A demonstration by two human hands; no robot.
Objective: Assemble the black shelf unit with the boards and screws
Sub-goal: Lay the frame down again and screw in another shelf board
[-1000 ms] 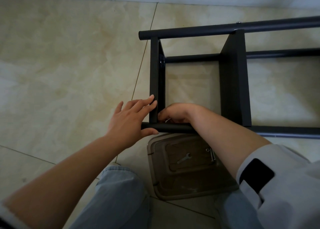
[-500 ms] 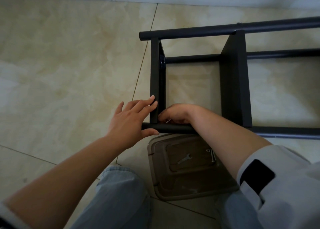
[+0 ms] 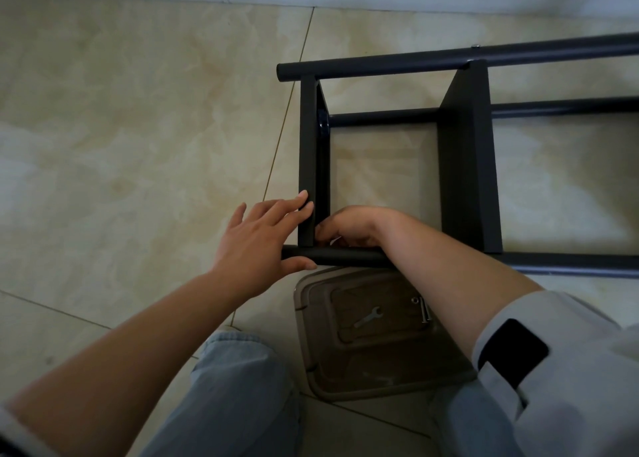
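Left hand [image 3: 257, 238]: fingers spread flat against the end board [image 3: 308, 166], thumb under the near tube [image 3: 345, 256], mid-frame. Right hand [image 3: 349, 226] curls inside that corner; fingertips hidden, we cannot tell what they pinch. We brace the board square while seating the screw. Spare screws [image 3: 424, 309] wait lower right.

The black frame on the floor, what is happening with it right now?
A person is putting together a black shelf unit that lies on its side on the tiled floor. The left hand steadies the end board at the near tube. The right hand works inside that corner; what it holds is hidden. A small wrench and screws lie in a tray below.
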